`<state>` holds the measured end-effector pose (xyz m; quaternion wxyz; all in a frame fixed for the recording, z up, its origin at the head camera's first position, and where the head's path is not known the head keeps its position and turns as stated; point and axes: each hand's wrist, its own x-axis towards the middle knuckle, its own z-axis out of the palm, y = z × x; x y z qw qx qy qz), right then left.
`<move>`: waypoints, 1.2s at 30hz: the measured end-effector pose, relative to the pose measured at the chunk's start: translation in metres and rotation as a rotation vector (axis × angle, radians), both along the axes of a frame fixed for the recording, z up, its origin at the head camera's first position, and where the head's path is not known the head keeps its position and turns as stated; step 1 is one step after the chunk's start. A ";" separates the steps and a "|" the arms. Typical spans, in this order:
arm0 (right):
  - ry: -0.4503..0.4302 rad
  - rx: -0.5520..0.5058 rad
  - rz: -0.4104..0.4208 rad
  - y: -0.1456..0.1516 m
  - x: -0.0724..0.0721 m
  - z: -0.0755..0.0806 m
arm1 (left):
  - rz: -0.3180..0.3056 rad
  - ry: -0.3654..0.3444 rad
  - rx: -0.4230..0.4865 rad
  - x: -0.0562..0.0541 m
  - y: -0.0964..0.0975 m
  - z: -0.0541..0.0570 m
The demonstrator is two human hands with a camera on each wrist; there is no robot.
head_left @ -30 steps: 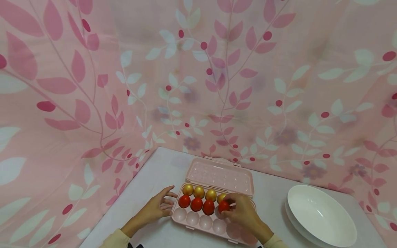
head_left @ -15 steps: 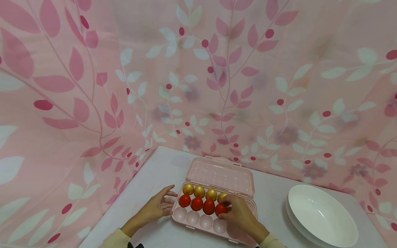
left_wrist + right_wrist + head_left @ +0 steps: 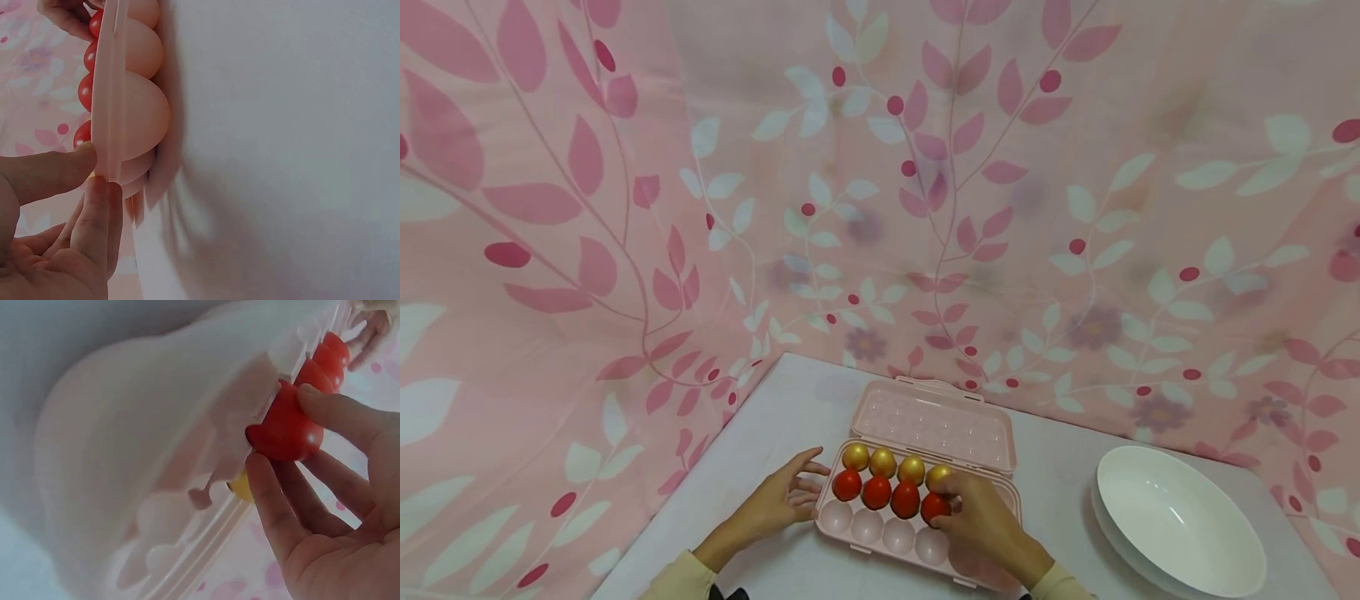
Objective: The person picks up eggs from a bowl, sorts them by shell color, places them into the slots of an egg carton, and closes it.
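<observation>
A pink plastic egg box [image 3: 857, 545] lies open on the table. Gold eggs [image 3: 882, 462] fill part of its far row, with red eggs [image 3: 876, 492] in the row before them. My right hand [image 3: 983, 521] holds the rightmost red egg [image 3: 290, 428] between thumb and fingers, low at a cell of the middle row. Whether this egg is fully seated is hard to tell. At the box's left end, my left hand [image 3: 777, 496] pinches the rim lightly, its thumb [image 3: 59, 169] against the upper edge and fingertips just beneath. The right hand covers some right-hand cells.
The box's lid [image 3: 932, 425] is folded back behind it. Near the table's right side stands a large white bowl [image 3: 1180, 521]. Pink leaf-patterned cloth [image 3: 880, 208] hangs behind and to the left. Vacant cells [image 3: 898, 537] show along the box's near row.
My right hand has shifted slightly left and down with the red egg, bringing it beside the third red egg. The left hand stays at the box's end.
</observation>
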<state>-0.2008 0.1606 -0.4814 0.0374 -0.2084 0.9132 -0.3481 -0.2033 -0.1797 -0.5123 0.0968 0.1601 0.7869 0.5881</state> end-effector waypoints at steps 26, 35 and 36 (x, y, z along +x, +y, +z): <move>0.288 -0.038 -0.446 0.123 -0.095 0.046 | 0.152 0.283 -0.375 -0.136 0.022 0.049; 0.186 0.014 -0.495 0.121 -0.114 0.024 | 0.203 0.320 -0.515 -0.168 0.033 0.021; 0.173 0.013 -0.497 0.119 -0.115 0.020 | 0.211 0.297 -0.537 -0.169 0.035 0.018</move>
